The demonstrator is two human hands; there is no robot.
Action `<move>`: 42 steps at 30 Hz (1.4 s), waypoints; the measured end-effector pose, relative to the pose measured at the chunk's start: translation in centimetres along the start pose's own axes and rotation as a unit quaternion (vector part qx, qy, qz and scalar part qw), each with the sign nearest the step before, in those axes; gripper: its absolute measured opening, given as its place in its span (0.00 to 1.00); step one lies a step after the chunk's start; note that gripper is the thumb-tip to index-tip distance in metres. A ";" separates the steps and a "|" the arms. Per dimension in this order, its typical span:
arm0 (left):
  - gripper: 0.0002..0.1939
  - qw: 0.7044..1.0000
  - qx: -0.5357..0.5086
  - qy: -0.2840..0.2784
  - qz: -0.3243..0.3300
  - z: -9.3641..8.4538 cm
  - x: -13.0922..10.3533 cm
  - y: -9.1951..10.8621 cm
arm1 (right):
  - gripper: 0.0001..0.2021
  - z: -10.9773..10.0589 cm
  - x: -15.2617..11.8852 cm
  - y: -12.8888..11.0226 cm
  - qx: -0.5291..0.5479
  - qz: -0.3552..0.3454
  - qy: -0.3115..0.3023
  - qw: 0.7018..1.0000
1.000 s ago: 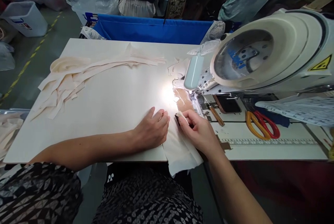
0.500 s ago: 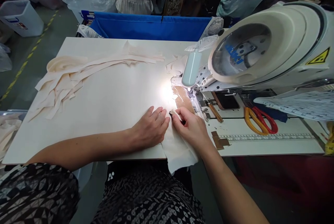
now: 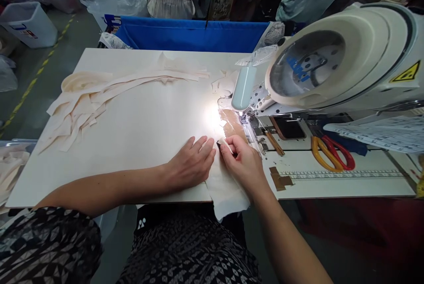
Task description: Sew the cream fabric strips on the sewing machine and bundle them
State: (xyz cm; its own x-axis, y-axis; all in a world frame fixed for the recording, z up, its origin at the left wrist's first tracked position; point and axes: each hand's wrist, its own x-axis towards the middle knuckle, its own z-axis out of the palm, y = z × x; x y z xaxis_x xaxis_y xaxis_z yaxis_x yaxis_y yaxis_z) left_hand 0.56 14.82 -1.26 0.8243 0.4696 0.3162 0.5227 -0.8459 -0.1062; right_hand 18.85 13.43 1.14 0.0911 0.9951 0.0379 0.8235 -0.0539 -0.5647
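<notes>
My right hand (image 3: 243, 160) pinches the upper edge of a cream fabric piece (image 3: 228, 193), which hangs over the table's front edge. A small dark bit shows at the pinched edge. My left hand (image 3: 192, 162) lies palm down on the white table (image 3: 142, 129), its fingers spread a little, the fingertips close to the fabric's left side. Just beyond my hands is the lit needle area of a white sewing machine (image 3: 357, 58), with a brown taped patch (image 3: 233, 125) in front of it.
Cream fabric strips (image 3: 86, 98) lie on the table's left. Right of my hands are a wooden-handled tool (image 3: 274, 142), a phone (image 3: 289, 127), scissors (image 3: 331, 153) and a measuring tape (image 3: 341, 174). A blue cloth bin (image 3: 192, 34) stands behind the table.
The whole view has shifted very slightly. Both hands stay almost where they were, with my right hand still pinching the fabric.
</notes>
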 end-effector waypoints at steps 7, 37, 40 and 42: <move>0.22 1.000 0.015 -0.016 0.012 -0.2 0.1 -0.1 | 0.07 0.3 -0.1 -0.1 -0.009 -0.019 0.016 1.000; 0.23 0.999 0.019 -0.025 0.021 -0.3 0.2 -0.1 | 0.09 -1.6 -0.7 -0.3 0.026 -0.018 -0.021 0.999; 0.22 0.999 0.018 -0.022 0.023 -0.2 0.2 -0.1 | 0.09 -0.5 -0.5 -0.6 0.025 -0.019 0.016 0.999; 0.22 0.999 0.020 -0.017 0.021 -0.1 0.2 0.0 | 0.08 -0.1 -0.4 -0.7 0.020 -0.022 0.017 0.999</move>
State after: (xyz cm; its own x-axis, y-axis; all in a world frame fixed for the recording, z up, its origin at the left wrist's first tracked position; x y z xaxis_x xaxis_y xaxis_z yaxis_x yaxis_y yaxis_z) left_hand 0.64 14.89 -1.09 0.8522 0.4428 0.2786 0.4951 -0.8548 -0.1558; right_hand 18.27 13.11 1.63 0.0759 0.9929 0.0911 0.8037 -0.0069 -0.5950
